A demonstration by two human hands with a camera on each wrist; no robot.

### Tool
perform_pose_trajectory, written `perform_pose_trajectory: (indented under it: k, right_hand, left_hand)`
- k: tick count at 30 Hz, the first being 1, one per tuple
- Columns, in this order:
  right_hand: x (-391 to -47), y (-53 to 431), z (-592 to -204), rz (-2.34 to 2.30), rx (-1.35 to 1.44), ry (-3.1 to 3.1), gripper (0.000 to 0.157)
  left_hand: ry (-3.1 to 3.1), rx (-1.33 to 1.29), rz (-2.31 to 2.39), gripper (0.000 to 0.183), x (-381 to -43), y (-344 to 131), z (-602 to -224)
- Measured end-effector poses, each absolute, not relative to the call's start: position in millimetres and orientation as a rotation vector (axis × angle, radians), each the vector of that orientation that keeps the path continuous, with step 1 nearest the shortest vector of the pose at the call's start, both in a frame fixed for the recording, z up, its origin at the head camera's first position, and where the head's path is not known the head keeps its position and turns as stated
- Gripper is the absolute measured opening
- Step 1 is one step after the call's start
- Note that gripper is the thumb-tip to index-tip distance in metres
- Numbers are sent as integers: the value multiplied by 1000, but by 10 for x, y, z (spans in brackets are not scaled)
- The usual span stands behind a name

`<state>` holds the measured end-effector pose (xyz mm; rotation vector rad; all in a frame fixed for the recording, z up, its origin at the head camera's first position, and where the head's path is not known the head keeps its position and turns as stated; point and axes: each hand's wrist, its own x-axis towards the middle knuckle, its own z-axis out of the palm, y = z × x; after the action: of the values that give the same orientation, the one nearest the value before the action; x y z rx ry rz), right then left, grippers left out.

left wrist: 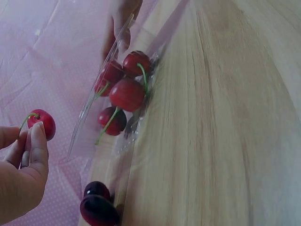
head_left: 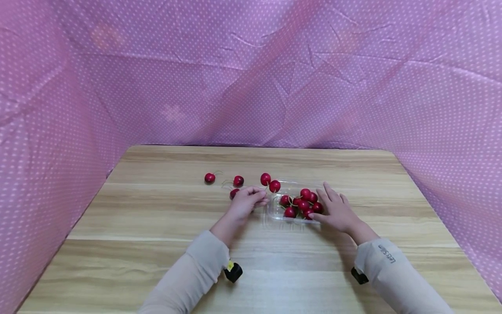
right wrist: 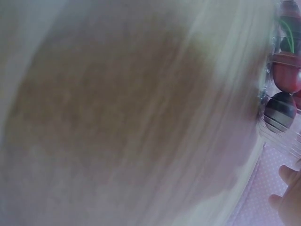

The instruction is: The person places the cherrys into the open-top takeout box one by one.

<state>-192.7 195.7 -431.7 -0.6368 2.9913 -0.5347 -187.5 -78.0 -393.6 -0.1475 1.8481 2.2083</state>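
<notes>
My left hand point(head_left: 248, 201) pinches a red cherry point(left wrist: 44, 126) by its green stem, between thumb and fingertips, just left of a clear plastic container point(head_left: 298, 220). In the left wrist view the cherry hangs beside the fingers. Inside the container lies a cluster of several red cherries point(head_left: 303, 205) with green stems. My right hand point(head_left: 338, 213) rests at the container's right end, its fingers spread out along that end and its thumb by the near corner. The right wrist view catches only some fingertips point(right wrist: 288, 175) of that hand, below the container's edge.
Left of my left hand, loose cherries lie on the wooden table point(head_left: 164, 244), among them a far-left cherry point(head_left: 209, 178) and another cherry point(head_left: 238, 181). One more cherry point(head_left: 234, 193) is partly behind the left hand. Pink dotted cloth point(head_left: 251, 87) hangs around the table's back and sides.
</notes>
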Motion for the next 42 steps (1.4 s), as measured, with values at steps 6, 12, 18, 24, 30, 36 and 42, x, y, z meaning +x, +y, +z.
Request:
perform_pose_trajectory:
  k: [6, 12, 18, 24, 30, 36, 42]
  right_hand:
    - [-1922, 1949, -4305, -531, -631, 2989, 83]
    - [-1928, 1943, -4290, -532, -623, 2984, 83]
    - [-1936, 1943, -4296, -539, -618, 2976, 82]
    - [-1947, 1946, -4299, -542, -622, 2980, 84]
    - [-1942, 1946, -4295, -545, -634, 2980, 83]
    - [-1937, 1955, -4309, -525, -638, 2987, 84]
    - [-1935, 1952, -4305, -540, -632, 2979, 84]
  left_hand:
    - [1846, -87, 2181, 20, -1903, -678, -3968]
    - [1845, -55, 2152, 21, -1949, -562, -3995]
    - [1794, -88, 2188, 16, -1980, -458, -4020]
    - [1842, -125, 2133, 16, -2009, -387, -4013]
    - [1922, -170, 2080, 14, -2070, -313, -4034]
    - [1973, -168, 2046, 16, -2109, -262, -4089]
    - [1979, -183, 2045, 16, -2111, -253, -4127]
